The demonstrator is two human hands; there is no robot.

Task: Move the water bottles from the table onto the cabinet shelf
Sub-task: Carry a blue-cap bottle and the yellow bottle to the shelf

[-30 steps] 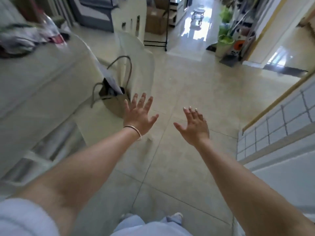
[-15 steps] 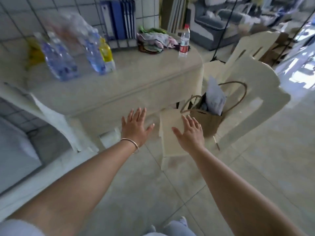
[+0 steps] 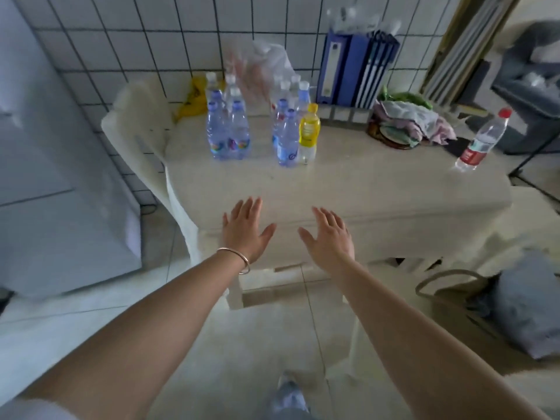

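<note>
Both hands have swung with the camera from over the tiled floor a second ago to the near edge of the counter, which now fills the middle of the frame. At centre, the left hand, a thin bracelet on its wrist, is spread flat with fingers straight and holds nothing; just right of it, the right hand is likewise open and empty, fingers pointing toward the far wall. Whether either palm touches the counter's front edge cannot be told.

Water bottles stand upright toward the back of the counter, above the hands in the frame and well apart from them. One cluster of clear blue-capped bottles sits left of centre; a second cluster stands just to its right, with a yellow bottle close beside it on the right. More pale-capped bottles stand behind them near the tiled wall, too blurred to count. At the right edge of the counter a single red-capped bottle stands alone.

Blue binders stand against the wall at upper centre-right, with a heap of cloth in front of them. A brown bag rests on the floor at lower right.
</note>
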